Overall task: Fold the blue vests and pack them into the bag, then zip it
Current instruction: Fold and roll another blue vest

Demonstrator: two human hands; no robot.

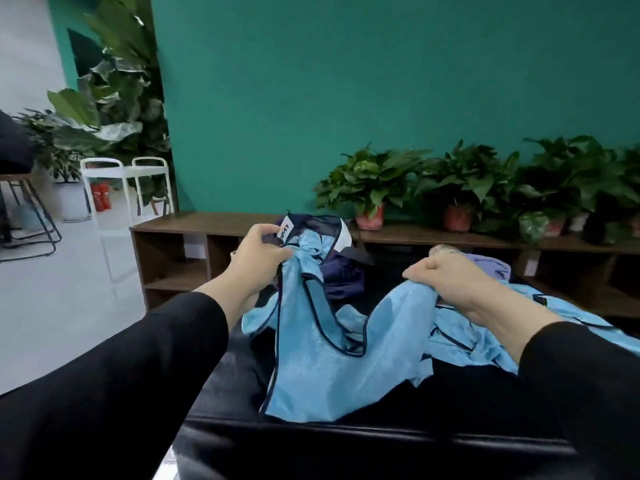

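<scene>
Your left hand (pixel 258 259) grips a bunched corner of a blue vest (pixel 322 355) together with the rim of the navy bag (pixel 325 251), fingers curled tight around both. Your right hand (pixel 450 278) clutches another gathered part of the same vest, fist closed on the cloth. Between your hands the vest hangs in a loose sag over the black couch (pixel 311 441), its dark trim showing along the edges. The bag sits at the far edge of the couch, mouth open, with blue cloth already poking out beside its white label (pixel 286 229). More blue vests (pixel 568 320) lie on the couch to the right of your right wrist.
</scene>
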